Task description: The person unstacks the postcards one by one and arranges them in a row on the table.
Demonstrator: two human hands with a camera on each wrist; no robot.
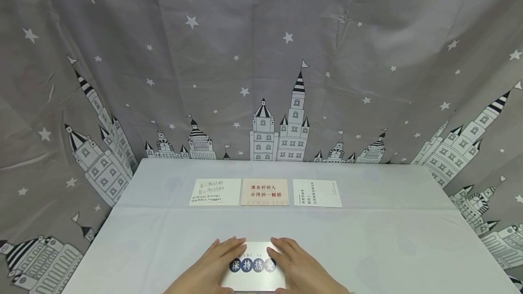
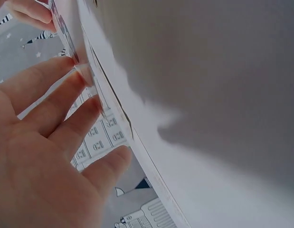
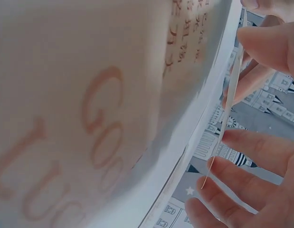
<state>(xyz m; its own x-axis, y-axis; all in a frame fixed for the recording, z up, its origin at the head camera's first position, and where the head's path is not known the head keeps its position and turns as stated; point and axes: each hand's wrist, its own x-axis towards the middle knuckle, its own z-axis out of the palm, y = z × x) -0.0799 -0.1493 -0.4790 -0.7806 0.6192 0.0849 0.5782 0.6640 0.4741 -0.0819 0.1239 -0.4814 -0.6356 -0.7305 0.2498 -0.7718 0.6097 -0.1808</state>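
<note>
Held card: a white card point(image 1: 253, 281) with four dark blue circles, each bearing a white Chinese character, sits between both hands at the near side of the white table point(image 1: 367, 239); the right wrist view shows its thin edge apart from the tabletop.
Left hand point(image 1: 209, 267): fingers spread, holding the card's left side between fingertips and thumb.
Right hand point(image 1: 309, 268): fingers spread along the right side, thumb at the near edge, gripping it likewise.
Far row: a handwritten card point(image 1: 215, 192), a pinkish "GOOD LUCK" card point(image 1: 264, 192) with red characters, and a white card with sideways text point(image 1: 317, 193), side by side, well apart from the hands.
Backdrop: grey curtain point(image 1: 261, 22) printed with castles and stars.
</note>
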